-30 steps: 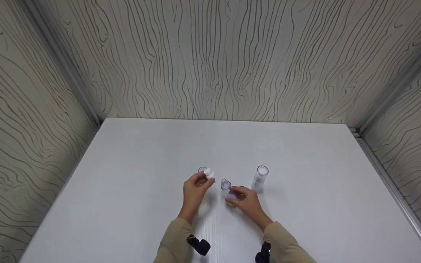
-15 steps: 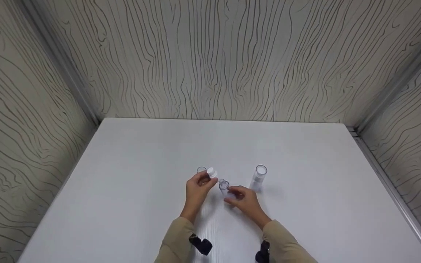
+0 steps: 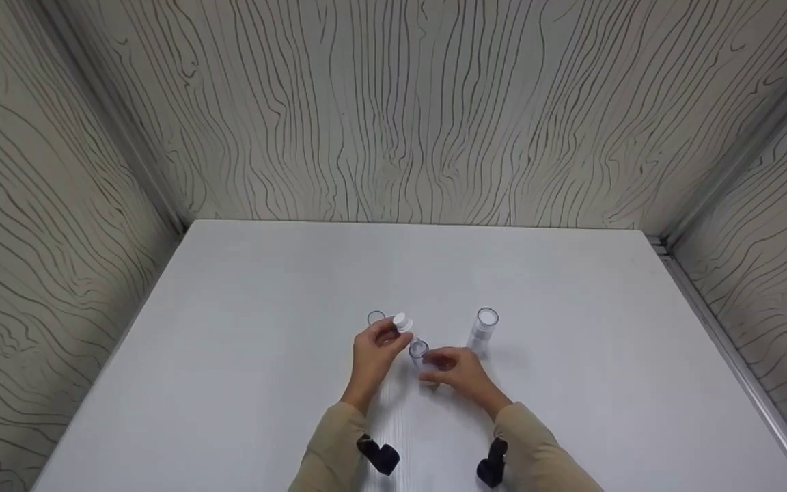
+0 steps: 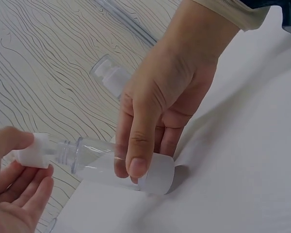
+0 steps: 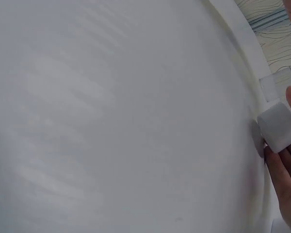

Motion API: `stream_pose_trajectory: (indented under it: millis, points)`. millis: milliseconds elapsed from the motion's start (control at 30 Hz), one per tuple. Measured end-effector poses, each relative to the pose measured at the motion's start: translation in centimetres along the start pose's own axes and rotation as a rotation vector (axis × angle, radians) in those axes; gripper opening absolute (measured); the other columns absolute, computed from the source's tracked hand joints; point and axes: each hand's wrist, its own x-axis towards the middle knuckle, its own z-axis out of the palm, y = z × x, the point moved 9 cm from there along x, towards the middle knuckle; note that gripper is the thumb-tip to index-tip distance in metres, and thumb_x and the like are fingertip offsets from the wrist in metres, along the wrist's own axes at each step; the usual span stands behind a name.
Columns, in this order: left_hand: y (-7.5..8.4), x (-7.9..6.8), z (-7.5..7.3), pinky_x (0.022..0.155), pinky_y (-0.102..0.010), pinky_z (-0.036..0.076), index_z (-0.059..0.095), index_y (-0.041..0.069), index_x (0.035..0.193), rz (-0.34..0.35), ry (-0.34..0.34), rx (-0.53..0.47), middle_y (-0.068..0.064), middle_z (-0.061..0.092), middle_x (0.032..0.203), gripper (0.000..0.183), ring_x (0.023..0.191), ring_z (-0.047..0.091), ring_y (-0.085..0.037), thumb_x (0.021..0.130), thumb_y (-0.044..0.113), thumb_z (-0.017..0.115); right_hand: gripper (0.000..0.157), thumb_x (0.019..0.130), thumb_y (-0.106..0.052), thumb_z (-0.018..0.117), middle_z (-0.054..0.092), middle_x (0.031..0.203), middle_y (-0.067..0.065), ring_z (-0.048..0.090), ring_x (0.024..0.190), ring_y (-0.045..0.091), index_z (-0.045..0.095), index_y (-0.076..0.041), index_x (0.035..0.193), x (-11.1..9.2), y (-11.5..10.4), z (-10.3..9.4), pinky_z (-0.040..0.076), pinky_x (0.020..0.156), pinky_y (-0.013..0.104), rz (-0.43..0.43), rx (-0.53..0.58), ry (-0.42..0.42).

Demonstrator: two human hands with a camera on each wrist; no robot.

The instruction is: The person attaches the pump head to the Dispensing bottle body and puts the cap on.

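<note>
In the head view my left hand [image 3: 373,352] pinches a small white pump top [image 3: 402,322] between thumb and fingers. My right hand [image 3: 460,372] grips a clear bottle [image 3: 419,350] around its lower body, just to the right. The left wrist view shows the bottle [image 4: 99,162] tilted, its white base [image 4: 157,174] low over the table and its threaded neck facing the pump top [image 4: 34,151]. The pump top is right at the mouth of the neck, in line with it. Part of the bottle is hidden behind my right fingers [image 4: 138,155].
A second clear bottle with a white pump [image 3: 484,331] stands upright beyond my right hand. Behind my left fingers is a clear cylindrical cover [image 3: 376,317], also seen in the right wrist view [image 5: 279,85]. The white table [image 3: 264,287] meets patterned walls [image 3: 393,109] at the back and sides.
My left hand has moved to the right with the pump top, closing the gap to the bottle's mouth. My right hand has stayed nearly in place with the bottle.
</note>
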Motion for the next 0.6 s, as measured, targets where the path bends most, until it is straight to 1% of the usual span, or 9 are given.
stream_pose_trajectory:
  millis: [133,300,467,600]
  points:
    - [0.26,-0.04,0.01,0.090,-0.024,0.059,0.063,-0.005,0.118,0.016,-0.008,0.018,-0.022,0.069,0.114,0.040,0.105,0.069,-0.027,0.083,0.012,0.073,0.043,0.079,-0.018,0.078,0.070,0.113,0.024,0.067,0.107,0.037,0.066,0.006,0.113,0.18,0.27,0.21,0.059,0.092,0.037,0.046,0.016,-0.071]
    - [0.58,0.15,-0.06,0.089,-0.024,0.059,0.063,-0.007,0.117,0.050,-0.030,0.038,-0.024,0.069,0.113,0.039,0.105,0.068,-0.030,0.083,0.010,0.073,0.044,0.080,-0.021,0.077,0.070,0.115,0.023,0.067,0.109,0.035,0.066,0.004,0.116,0.50,0.68,0.34,0.059,0.090,0.031,0.082,0.010,-0.110]
    - [0.72,0.50,-0.03,0.090,-0.025,0.059,0.064,-0.008,0.114,0.086,-0.057,0.083,-0.025,0.069,0.111,0.037,0.104,0.069,-0.032,0.082,0.008,0.073,0.047,0.081,-0.022,0.077,0.068,0.117,0.024,0.066,0.111,0.036,0.065,0.004,0.118,0.62,0.67,0.64,0.058,0.094,0.036,0.090,0.020,-0.125]
    - [0.71,0.56,-0.02,0.090,-0.027,0.059,0.064,-0.008,0.114,0.105,-0.074,0.108,-0.026,0.068,0.111,0.036,0.104,0.068,-0.033,0.082,0.008,0.073,0.045,0.081,-0.019,0.076,0.068,0.118,0.025,0.065,0.112,0.038,0.064,0.005,0.118,0.70,0.64,0.81,0.058,0.095,0.038,0.096,0.042,-0.135]
